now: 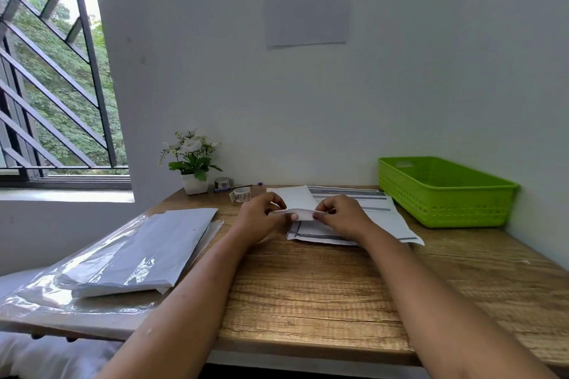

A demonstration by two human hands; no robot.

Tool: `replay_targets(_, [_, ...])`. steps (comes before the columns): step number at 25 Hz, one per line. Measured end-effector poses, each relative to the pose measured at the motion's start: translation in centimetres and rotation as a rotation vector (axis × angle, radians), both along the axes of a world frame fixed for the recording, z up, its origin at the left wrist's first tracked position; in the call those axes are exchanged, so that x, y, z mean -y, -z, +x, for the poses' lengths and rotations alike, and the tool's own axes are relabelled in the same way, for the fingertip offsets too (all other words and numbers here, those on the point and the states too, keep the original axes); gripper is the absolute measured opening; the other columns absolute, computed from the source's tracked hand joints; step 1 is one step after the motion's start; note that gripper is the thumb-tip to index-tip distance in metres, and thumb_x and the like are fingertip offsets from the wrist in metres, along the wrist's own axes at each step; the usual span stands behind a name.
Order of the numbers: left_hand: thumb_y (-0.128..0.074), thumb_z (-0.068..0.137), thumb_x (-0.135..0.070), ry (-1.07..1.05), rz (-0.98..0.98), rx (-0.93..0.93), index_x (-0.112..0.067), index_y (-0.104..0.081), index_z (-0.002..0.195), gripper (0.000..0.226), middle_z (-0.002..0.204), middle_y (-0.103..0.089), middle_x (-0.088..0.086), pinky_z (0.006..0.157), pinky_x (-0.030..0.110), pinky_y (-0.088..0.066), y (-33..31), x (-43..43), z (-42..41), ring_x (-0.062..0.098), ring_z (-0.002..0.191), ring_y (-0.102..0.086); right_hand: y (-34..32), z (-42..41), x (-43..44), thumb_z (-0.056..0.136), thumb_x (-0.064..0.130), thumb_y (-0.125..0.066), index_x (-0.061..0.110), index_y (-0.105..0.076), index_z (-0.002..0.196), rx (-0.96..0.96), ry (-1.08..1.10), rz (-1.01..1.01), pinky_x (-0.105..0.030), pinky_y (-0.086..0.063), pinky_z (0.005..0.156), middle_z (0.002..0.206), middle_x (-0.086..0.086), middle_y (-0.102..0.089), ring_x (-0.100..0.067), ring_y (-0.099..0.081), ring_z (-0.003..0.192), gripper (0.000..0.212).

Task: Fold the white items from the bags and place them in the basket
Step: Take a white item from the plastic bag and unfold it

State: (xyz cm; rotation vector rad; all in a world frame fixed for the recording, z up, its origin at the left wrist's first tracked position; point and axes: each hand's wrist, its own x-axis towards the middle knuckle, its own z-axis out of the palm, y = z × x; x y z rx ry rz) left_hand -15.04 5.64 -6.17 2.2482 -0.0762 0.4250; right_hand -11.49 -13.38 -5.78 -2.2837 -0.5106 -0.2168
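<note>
Both hands meet over the far middle of the wooden surface [308,286]. The left grip [261,215] and right grip [341,215] each pinch one end of a small white folded item [303,213] between thumb and curled fingers, holding it just above printed sheets [385,218] that lie flat. A white sheet [295,197] shows behind the hands; whether it belongs to the held piece I cannot tell. The green basket [446,209] stands at the far right against the wall, well apart from the hands. Clear plastic bags [138,255] of white items lie at the left edge. A potted plant [192,160], a tape roll [241,194] and a pen [237,188] sit at the back.
</note>
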Motion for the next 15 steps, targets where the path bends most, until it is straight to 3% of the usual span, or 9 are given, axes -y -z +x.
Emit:
replay_targets(3, [-0.069,0.084,-0.03,-0.03,0.132,0.002,-0.02,-0.063,0.105,0.024,0.1,-0.061,-0.001,0.066,0.019,-0.04,0.0,-0.2,0.1,0.011,0.086,-0.053,0.3,0.2,-0.3,0.09,0.019,-0.061,0.019,-0.065,0.081,0.004,0.057,-0.006,-0.021,-0.034,0.073,0.077,0.002,-0.059,-0.014,-0.055,0.081,0.01])
replay_targets(5, [-0.065,0.088,-0.026,-0.023,0.082,-0.018,-0.019,-0.063,0.104,0.018,0.1,-0.061,0.0,0.063,0.017,-0.043,0.0,-0.2,0.2,0.01,0.082,-0.055,0.5,0.1,-0.5,0.091,0.016,-0.058,0.014,-0.069,0.09,0.025,0.073,0.001,-0.02,-0.035,0.074,0.082,0.0,-0.06,-0.015,-0.055,0.082,0.01])
replay_targets(8, [-0.063,0.089,-0.022,-0.025,0.001,-0.069,-0.02,-0.064,0.102,0.013,0.099,-0.064,0.001,0.071,0.023,-0.05,0.1,-0.3,0.4,0.013,0.087,-0.06,0.6,-0.4,-0.7,0.09,0.007,-0.057,0.015,-0.065,0.101,0.111,0.048,0.007,-0.023,-0.04,0.074,0.089,-0.001,-0.06,-0.015,-0.055,0.083,0.017])
replay_targets(11, [-0.066,0.086,-0.017,-0.026,-0.03,-0.117,-0.02,-0.063,0.102,0.017,0.092,-0.068,0.0,0.073,0.024,-0.047,0.1,-0.4,0.4,0.012,0.086,-0.06,0.8,-0.6,-1.1,0.086,0.002,-0.058,0.019,-0.068,0.095,0.182,-0.016,-0.108,-0.024,-0.042,0.078,0.097,0.002,-0.056,-0.014,-0.054,0.087,0.021])
replay_targets(15, [-0.067,0.082,-0.004,0.016,-0.086,-0.165,-0.015,-0.062,0.102,0.024,0.092,-0.071,0.001,0.079,0.024,-0.051,0.2,-0.4,0.3,0.01,0.088,-0.065,1.0,-0.7,-1.4,0.084,0.016,-0.066,0.021,-0.074,0.093,0.175,-0.036,-0.219,-0.023,-0.039,0.08,0.111,-0.002,-0.059,-0.013,-0.053,0.096,0.012])
